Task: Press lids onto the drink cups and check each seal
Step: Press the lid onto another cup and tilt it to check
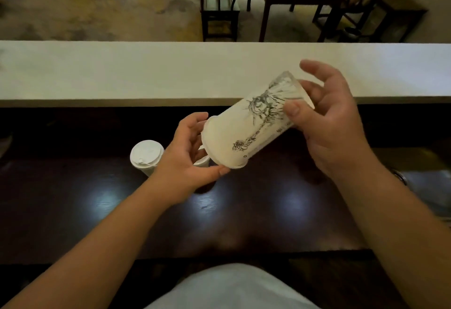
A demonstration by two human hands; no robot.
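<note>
Right now I see the tall frosted plastic drink cup with the black ink drawing down its side (253, 123) tipped over in mid-air above the dark glossy wooden counter (244, 206), its wide lidded end pointing down and to my left, its narrow base up and to my right. My left hand (188, 152) cups that lidded end, fingers curved behind the rim and the thumb touching its lower edge. My right hand (327, 118) holds the base end, thumb pressed on the wall and some fingers curled behind, while the index finger sticks out free above the cup. The white lid (214, 142) looks seated all the way round as far as I can see, so I judge this cup is capped and I am at the checking stage, turning it to test the seal; I spot no drip, though the far side of the rim is hidden. On the counter to the left stands a white paper cup with a white lid already on (147, 155), and just behind my left hand another white lidded top (202, 160) peeks out, mostly covered. Whether those two are checked I cannot tell, and I see no loose lids or open cups waiting
</note>
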